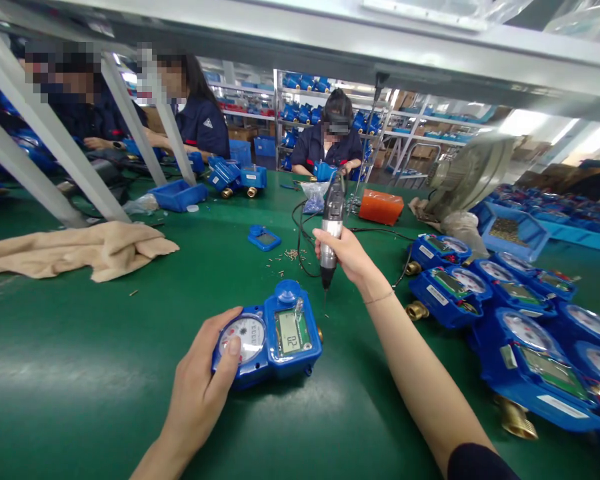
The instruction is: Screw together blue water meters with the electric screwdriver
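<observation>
My left hand [207, 373] grips the left end of a blue water meter [267, 337], its thumb lying over the round dial. The meter rests on the green table with its small display facing up. In my right hand [343, 250] is an electric screwdriver [333, 227], held upright with its bit pointing down, to the right of the meter and apart from it. Beyond the meter lie a small pile of screws [293, 255] and a blue cover [264, 238]. The screwdriver's black cable loops on the table behind them.
Several blue meters [450, 293] crowd the right side. A beige cloth [80, 248] lies at left. An orange block [381, 207], a fan [473, 173] and a blue tray [179, 195] stand farther back. People work across the table; a metal shelf beam [300, 33] runs overhead.
</observation>
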A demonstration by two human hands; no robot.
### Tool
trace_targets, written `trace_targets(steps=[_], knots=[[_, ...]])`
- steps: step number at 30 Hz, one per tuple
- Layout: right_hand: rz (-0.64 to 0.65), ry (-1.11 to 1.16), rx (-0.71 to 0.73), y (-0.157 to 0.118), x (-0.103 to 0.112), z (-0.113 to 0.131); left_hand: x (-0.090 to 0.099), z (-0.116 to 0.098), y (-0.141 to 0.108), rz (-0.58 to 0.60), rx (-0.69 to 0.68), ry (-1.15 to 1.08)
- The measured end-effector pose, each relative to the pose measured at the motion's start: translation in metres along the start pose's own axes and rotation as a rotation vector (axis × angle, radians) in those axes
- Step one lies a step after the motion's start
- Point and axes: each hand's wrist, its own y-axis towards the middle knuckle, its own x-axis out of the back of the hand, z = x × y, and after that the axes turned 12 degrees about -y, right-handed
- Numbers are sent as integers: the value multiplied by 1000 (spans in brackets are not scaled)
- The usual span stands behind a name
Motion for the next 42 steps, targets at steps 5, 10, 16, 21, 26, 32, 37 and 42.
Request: trace_targets(steps=[5,10,16,21,26,32,37,42], knots=[[-94,-87,-52,-1,-7,2,5,-1,3,97,-59,-75],[-157,-37,143,-24,22,59,7,3,8,155,-139,-33],[-68,296,338,-95,27,126,-4,-10,-5,-10,-129,200],[-49,282,417,-126,4,133,-16,-21,-22,-100,-152,243],[46,302,375,-122,-5,118,-17,-18,-23,-109,-161,254],[136,267,343,-119,-15,99,-17,-18,-21,-118,-176,258],[127,262,326,-123,-19,95,-16,-18,-23,-113,-187,254],[60,146,357,-129,-20,94,-15,-17,-23,-102,-186,277]])
